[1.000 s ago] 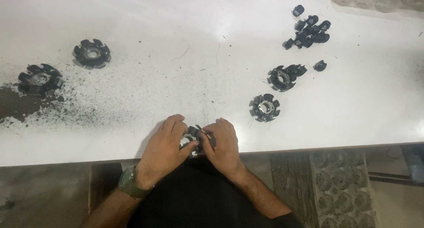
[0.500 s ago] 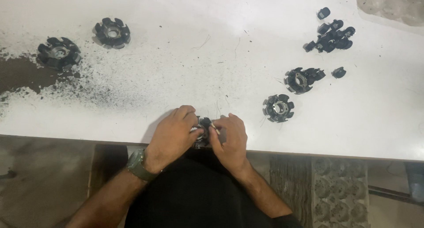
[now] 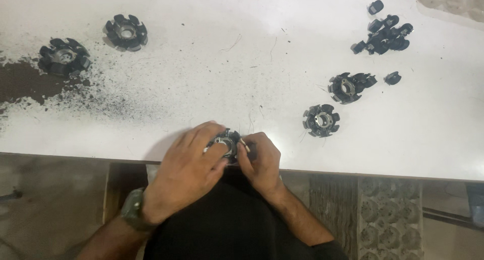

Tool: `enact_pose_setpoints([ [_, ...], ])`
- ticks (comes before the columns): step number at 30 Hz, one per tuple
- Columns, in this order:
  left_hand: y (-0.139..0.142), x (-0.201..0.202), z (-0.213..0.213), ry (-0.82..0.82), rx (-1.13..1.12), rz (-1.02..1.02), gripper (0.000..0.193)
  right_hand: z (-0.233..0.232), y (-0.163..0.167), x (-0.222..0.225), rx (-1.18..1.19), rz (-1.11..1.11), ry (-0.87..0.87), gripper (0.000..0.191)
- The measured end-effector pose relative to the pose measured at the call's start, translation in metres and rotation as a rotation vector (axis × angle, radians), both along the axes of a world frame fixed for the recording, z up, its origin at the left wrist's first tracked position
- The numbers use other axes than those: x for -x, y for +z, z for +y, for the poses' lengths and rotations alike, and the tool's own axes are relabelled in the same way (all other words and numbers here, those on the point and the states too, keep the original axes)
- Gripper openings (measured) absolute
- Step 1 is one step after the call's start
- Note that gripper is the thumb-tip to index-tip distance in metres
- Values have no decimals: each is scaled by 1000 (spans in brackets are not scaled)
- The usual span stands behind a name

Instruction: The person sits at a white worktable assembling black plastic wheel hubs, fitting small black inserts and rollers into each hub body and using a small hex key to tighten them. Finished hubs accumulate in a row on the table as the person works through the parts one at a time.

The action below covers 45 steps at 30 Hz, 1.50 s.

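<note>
Your left hand (image 3: 189,164) and right hand (image 3: 259,156) are both closed around a small black toothed core (image 3: 227,144) at the counter's (image 3: 212,73) near edge, left fingers curled over its rim, right fingertips pinching its side. It looks stiff, compact and fairly heavy for its size, with teeth that give purchase, so hold it by the outer rim. Similar cores (image 3: 321,120) lie toward the right edge and far-left corner.

My fingers (image 3: 222,161) are gripping a matt black plastic core (image 3: 228,145) with a shiny metal hub, over the smooth white desk (image 3: 212,73).
</note>
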<state>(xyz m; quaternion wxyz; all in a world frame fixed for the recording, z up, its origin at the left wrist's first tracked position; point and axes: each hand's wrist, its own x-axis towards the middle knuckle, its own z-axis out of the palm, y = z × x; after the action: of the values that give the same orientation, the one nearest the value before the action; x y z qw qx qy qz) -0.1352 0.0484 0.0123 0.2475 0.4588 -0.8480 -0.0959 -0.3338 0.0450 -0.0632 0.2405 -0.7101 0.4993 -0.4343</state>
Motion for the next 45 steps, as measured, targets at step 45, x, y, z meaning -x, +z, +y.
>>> enact_pose_setpoints([
  [45,-80,19,-19,203,-41,312,15,-3,3,-7,207,132,34,24],
])
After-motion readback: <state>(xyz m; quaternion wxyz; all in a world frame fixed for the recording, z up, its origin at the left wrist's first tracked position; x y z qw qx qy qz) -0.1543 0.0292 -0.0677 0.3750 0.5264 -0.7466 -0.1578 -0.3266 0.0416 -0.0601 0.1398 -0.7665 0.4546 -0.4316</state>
